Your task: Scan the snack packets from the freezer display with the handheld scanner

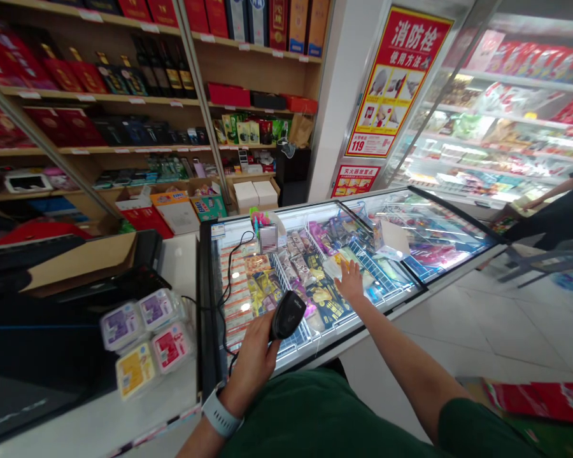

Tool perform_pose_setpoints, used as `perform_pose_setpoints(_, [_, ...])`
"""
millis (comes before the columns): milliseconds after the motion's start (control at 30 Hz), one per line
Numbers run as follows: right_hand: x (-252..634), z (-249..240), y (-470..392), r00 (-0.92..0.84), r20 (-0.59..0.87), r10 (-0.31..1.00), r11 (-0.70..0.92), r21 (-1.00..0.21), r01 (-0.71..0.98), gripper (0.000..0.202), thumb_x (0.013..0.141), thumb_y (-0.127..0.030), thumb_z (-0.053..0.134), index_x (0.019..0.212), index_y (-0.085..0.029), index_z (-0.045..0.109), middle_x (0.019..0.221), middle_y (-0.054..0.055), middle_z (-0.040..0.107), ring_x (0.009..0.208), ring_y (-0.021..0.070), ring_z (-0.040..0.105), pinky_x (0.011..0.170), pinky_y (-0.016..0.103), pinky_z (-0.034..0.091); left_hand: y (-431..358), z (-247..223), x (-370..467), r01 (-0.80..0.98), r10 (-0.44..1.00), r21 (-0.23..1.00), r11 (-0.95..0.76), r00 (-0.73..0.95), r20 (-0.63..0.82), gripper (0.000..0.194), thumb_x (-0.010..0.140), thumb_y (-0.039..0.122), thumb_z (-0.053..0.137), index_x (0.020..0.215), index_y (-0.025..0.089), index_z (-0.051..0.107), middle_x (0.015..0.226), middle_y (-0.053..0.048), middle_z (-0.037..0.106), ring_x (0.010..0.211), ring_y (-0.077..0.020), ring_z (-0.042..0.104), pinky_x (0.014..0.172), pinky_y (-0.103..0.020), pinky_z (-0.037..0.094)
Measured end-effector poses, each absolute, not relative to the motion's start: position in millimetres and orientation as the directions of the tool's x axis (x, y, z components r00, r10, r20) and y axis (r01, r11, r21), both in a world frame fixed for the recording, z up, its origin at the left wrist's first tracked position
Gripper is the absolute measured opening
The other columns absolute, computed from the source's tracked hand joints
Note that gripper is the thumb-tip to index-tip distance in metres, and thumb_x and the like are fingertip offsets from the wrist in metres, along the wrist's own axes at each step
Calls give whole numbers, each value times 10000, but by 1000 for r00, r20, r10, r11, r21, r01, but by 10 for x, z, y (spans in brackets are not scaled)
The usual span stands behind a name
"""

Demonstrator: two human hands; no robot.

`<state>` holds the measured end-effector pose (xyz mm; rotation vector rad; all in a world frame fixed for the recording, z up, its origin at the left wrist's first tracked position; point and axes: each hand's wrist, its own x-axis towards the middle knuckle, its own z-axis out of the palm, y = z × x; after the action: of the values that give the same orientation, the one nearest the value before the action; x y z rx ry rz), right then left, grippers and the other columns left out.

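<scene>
Our green shirt (305,416) sat closest. Our left hand (256,350) had a black scanner (289,315) gripped over the freezer (205,261), left side; our right hand (351,284) had fingers spread pretty wide, farther right.

This is a shop. Bottles (172,71) and boxes (298,25) stand in rows on shelves (224,43) with white tags (207,38). Bags (530,57) fill bright racks (506,117) on the right. A freezer (206,286) with a clear top holds packs (332,308), and the left hand (256,346) has a scanner (288,315).
</scene>
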<state>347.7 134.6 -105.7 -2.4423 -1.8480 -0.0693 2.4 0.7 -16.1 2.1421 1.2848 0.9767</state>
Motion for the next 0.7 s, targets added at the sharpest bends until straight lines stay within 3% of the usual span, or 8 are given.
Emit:
perform_pose_setpoints(200, [3501, -1095, 1350, 269, 60, 961, -269, -8, 963, 670, 892, -365, 465, 1504, -159, 288, 1558, 213, 238, 1430, 381, 203, 1084, 508, 244, 3, -172, -4, 557, 891, 696, -453, 307, 334, 498, 864, 142, 519, 1352, 175, 425, 1330, -141, 570, 1240, -279, 538, 1059, -510, 440])
perform_pose_setpoints(700, [3610, -1180, 1352, 188, 222, 957, -186, -29, 982, 525, 872, -200, 441, 1396, -200, 476, 1399, 170, 465, 1221, 305, 453, 1017, 421, 319, 35, -181, -22, 529, 895, 726, -440, 317, 313, 489, 867, 149, 513, 1348, 169, 428, 1319, -152, 568, 1230, -292, 530, 1054, -532, 430])
